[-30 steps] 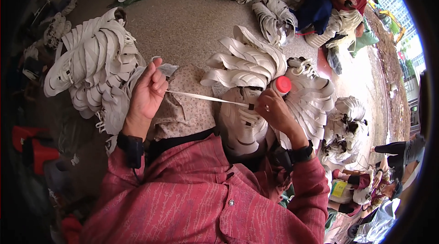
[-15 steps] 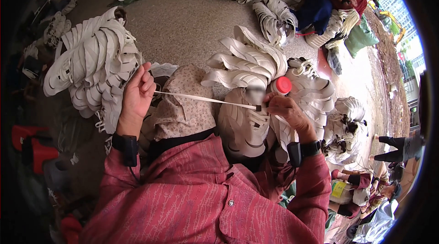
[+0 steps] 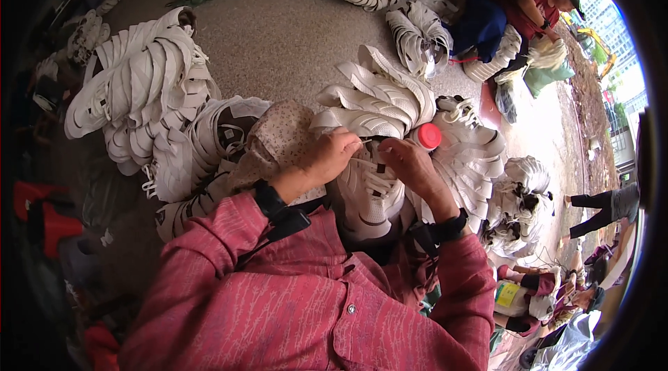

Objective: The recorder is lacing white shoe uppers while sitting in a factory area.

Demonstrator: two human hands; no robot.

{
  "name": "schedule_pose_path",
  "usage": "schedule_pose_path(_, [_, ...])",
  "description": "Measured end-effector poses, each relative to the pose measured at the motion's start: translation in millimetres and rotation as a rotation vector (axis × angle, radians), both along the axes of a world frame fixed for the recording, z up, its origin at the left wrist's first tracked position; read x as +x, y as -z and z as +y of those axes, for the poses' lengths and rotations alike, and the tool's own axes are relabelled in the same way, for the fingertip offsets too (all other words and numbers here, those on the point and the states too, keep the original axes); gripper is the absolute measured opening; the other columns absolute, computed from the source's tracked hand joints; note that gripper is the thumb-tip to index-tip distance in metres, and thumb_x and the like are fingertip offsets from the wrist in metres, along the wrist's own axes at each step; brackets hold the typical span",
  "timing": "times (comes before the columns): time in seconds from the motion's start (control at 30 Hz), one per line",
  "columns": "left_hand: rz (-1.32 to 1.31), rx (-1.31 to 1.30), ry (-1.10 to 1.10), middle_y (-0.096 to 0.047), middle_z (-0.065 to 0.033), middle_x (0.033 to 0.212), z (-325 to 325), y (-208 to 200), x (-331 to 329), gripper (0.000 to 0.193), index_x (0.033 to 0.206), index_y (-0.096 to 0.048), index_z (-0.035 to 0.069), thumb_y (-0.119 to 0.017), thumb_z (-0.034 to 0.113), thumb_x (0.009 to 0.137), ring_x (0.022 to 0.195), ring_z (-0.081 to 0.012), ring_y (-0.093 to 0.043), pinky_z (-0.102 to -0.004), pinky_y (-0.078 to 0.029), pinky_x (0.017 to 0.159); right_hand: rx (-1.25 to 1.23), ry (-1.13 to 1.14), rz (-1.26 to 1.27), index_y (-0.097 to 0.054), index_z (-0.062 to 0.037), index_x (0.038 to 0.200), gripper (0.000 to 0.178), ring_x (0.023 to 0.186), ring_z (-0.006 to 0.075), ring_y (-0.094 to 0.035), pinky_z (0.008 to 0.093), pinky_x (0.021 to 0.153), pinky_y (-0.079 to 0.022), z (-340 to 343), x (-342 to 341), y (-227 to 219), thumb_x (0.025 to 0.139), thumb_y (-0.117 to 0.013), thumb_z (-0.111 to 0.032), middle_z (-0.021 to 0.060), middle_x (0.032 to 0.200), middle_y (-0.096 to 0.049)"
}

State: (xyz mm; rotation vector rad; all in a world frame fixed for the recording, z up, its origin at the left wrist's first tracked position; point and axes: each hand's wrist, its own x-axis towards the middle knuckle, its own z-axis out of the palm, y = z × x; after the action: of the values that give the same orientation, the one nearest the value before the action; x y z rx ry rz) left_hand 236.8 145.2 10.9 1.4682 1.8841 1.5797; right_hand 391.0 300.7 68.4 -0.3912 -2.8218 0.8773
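Shoe uppers (image 3: 139, 79), off-white and strappy, overlap in curved layers at your far left. Next, small-flowered cloth (image 3: 278, 131) falls in soft folds. Your left hand (image 3: 327, 155) pinches thumb against forefinger on a thin white lace (image 3: 366, 141), of which only a short bit shows. The white shoe upper (image 3: 362, 197), round-toed and cross-laced, sits just below your fingers, close in front of your body. Your right hand (image 3: 410, 166) has its fingers bent together; whether they grip the lace, I cannot tell. Beside it are a round red cap (image 3: 428, 136) and a ridged fan of pale uppers (image 3: 463, 155).

Half a second ago your left hand was well out to the left, lace drawn taut; now it has come in near your right, and dark-lined uppers (image 3: 229, 127) show there.

The shoe upper's toe points back toward you; its long axis runs nearly straight away from your body.
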Motion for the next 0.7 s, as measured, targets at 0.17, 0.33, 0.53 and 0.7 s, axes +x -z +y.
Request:
schedule_pose_path(0.17, [-0.071, -0.388, 0.086, -0.062, -0.0159, 0.073, -11.4, -19.7, 16.9, 0.021, 0.093, -0.063, -0.001, -0.055, 0.018, 0.094, 0.068, -0.0180, -0.060, -0.0348, -0.048, 0.065, 0.168, 0.016, 0.070, -0.067, -0.0122, 0.095, 0.015, 0.078, 0.0308, -0.065, 0.0396, 0.074, -0.049, -0.4, -3.4, 11.5, 0.082, -0.064, -0.020, 0.0095, 0.082, -0.068])
schedule_pose_path(0.33, [-0.211, -0.426, 0.173, -0.060, -0.0127, 0.071, -21.4, -2.1, 22.9, 0.024, 0.093, -0.063, -0.001, -0.054, 0.020, 0.094, 0.068, -0.0133, -0.055, -0.0327, -0.046, 0.064, 0.108, -0.040, 0.024, -0.071, -0.0164, 0.095, 0.019, 0.071, 0.0301, -0.066, 0.0388, 0.067, -0.051, 2.5, -9.7, 4.9, 0.078, -0.069, -0.025, 0.0103, 0.076, -0.068])
schedule_pose_path(0.53, [-0.152, -0.360, 0.200, -0.058, -0.0104, 0.070, -18.5, -8.9, 15.8, 0.023, 0.090, -0.061, -0.002, -0.051, 0.018, 0.093, 0.067, -0.0119, -0.053, -0.0316, -0.045, 0.062, 0.034, -0.097, -0.071, -0.072, -0.0179, 0.096, 0.022, 0.073, 0.0287, -0.067, 0.0370, 0.066, -0.053, 10.8, -8.6, 9.4, 0.077, -0.071, -0.028, 0.0094, 0.077, -0.069])
schedule_pose_path(0.7, [-0.080, -0.350, 0.093, -0.058, -0.0170, 0.068, -13.4, -8.9, 22.5, 0.021, 0.086, -0.061, -0.001, -0.052, 0.018, 0.090, 0.064, -0.0245, -0.059, -0.0369, -0.045, 0.059, -0.104, -0.077, -0.112, -0.073, -0.0180, 0.093, 0.019, 0.074, 0.0276, -0.068, 0.0350, 0.068, -0.053, 10.7, -7.5, 11.4, 0.076, -0.071, -0.028, 0.0087, 0.079, -0.069])
